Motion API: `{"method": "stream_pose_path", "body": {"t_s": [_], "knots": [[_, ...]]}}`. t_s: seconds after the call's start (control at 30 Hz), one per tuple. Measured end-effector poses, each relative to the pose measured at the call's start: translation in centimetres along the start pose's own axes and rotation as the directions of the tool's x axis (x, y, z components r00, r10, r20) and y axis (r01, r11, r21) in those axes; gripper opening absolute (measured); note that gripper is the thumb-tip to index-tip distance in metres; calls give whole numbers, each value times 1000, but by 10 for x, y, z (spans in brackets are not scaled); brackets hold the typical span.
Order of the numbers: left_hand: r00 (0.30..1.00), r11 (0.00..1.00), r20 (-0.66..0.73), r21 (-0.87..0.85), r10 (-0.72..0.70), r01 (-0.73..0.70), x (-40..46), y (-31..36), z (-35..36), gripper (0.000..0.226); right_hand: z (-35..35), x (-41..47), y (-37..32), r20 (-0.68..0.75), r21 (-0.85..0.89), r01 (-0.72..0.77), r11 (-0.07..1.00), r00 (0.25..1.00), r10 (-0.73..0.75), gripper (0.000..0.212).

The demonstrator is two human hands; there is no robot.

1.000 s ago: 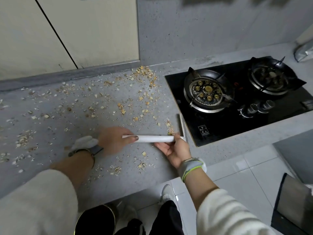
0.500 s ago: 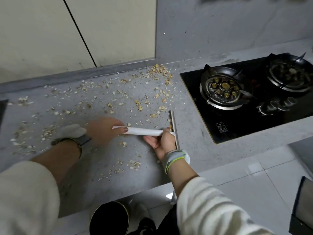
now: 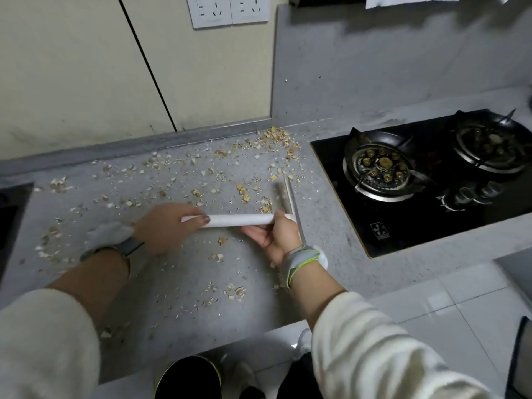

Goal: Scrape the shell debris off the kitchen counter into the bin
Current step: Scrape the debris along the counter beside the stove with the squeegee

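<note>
in the head view both hands grip a scraper: the left hand (image 3: 167, 227) curls round its white handle (image 3: 240, 220), the right hand (image 3: 275, 237) by the blade (image 3: 289, 197). this steadies it for pushing the shell bits (image 3: 201, 180), scattered across the surface (image 3: 178, 272), toward the bin (image 3: 188, 378) below its edge.

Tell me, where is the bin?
The bin sits on the floor at the head view's bottom edge, below the counter's front edge, between the person's arms.

My left hand (image 3: 165, 228) lies knuckles up, fingers curled round the far end of the scraper's white handle (image 3: 239, 220). My right hand (image 3: 275, 237), palm up, grips the same handle at the blade end. Both forearms reach forward, sleeves pushed back
</note>
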State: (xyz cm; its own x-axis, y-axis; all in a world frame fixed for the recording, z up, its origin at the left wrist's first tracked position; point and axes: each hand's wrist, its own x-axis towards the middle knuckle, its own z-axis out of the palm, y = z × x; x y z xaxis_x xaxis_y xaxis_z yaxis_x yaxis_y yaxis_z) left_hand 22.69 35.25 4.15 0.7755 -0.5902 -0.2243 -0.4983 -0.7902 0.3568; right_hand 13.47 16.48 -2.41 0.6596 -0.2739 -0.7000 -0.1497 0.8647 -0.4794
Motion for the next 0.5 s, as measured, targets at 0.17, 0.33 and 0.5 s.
{"method": "stream_pose_path", "body": {"t_s": [0.17, 0.33, 0.5], "knots": [[999, 997, 33, -66, -28, 30, 50, 43, 23, 35, -28, 14, -56, -64, 7, 36, 999, 997, -35, 33], [997, 997, 16, 21, -80, 79, 104, 84, 30, 38, -46, 48, -94, -100, 74, 9, 997, 995, -1, 31], [981, 982, -44, -29, -188, 187, 139, 81, 39, 38, -42, 83, -117, -80, 76, -35, 996, 996, 41, 28]]}}
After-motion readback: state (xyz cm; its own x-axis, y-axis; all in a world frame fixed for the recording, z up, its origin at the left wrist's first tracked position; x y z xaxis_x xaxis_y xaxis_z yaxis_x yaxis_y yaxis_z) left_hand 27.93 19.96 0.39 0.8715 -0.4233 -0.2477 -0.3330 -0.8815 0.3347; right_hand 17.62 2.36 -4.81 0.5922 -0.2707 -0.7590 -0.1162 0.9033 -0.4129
